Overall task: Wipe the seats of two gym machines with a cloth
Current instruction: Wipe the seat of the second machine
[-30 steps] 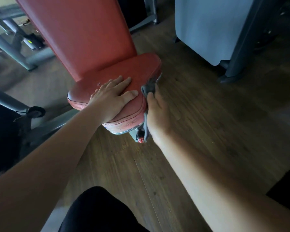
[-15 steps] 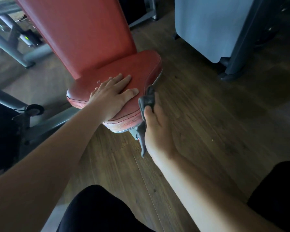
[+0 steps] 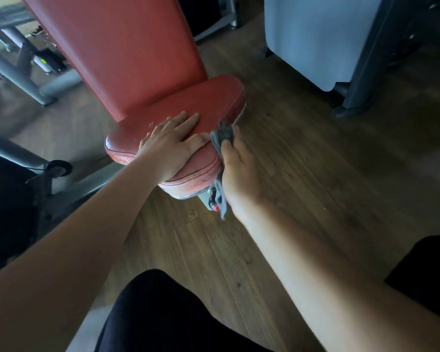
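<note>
**Desk:** What lies nearest the lens?

**Photographer:** Two black-clad legs (image 3: 168,316) on the near side of the seat. Two bare forearms reach out above them, over a dark wooden floor (image 3: 315,179).

**Desk:** And the hands?

**Photographer:** There are two. The left hand (image 3: 172,146) lies flat on top of the single red seat (image 3: 214,97), close to its near corner. Its fingers are straight and nearly together, and the thumb points out toward the seat's right edge. The right hand (image 3: 239,171) stands edge-on at the seat's right side, with thumb and fingers closed on one grey cloth (image 3: 222,135).

**Desk:** Where is the cloth, exactly?

**Photographer:** It is bunched against the seat's right edge, just beside the left thumb. A tail of it hangs below the seat's underside, in front of one small red knob (image 3: 214,207) under the seat.

**Desk:** And beyond that?

**Photographer:** One red backrest (image 3: 127,47) rises from the seat's far end. Grey frame tubes (image 3: 23,72) cross the floor to the seat's left. One pale blue-grey panel (image 3: 315,34) stands well beyond the seat on its right, beside a dark post (image 3: 366,80).
</note>
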A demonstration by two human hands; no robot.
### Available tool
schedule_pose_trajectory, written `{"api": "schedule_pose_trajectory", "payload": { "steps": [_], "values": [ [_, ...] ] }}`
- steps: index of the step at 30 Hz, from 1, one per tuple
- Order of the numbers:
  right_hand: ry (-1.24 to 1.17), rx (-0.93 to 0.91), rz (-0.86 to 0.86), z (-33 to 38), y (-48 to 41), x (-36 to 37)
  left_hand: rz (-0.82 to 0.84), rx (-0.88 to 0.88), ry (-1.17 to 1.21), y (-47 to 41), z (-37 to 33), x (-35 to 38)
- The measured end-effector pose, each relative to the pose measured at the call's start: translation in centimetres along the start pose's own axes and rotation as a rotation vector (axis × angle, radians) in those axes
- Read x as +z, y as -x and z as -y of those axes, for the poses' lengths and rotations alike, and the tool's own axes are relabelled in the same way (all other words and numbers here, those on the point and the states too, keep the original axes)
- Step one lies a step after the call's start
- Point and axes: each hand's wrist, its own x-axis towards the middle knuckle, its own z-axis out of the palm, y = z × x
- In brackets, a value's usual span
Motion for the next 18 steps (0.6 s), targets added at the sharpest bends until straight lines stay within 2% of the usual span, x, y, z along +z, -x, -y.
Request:
{"api": "schedule_pose_trajectory", "payload": {
  "steps": [4,7,9,15,18],
  "values": [
    [0.081,0.086,-0.046,1.3,-3.9,-0.3,-0.003,-0.016,0.021,0.2,-0.3,0.0],
    [0.053,0.100,-0.028,1.2,-0.2,0.3,-0.010,-0.011,0.017,0.2,-0.2,-0.1],
    [0.082,0.034,-0.013,1.0,1.9,-0.2,-0.011,-0.011,0.017,0.2,-0.1,0.0],
    [0.539,-0.100,-0.010,4.8,1.1,-2.6,0.011,-0.002,-0.012,0.6,-0.5,-0.6],
    [0.661,-0.147,-0.006,6.8,0.9,-2.7,0.044,-0.004,0.018,1.0,-0.3,-0.9]
  ]
}}
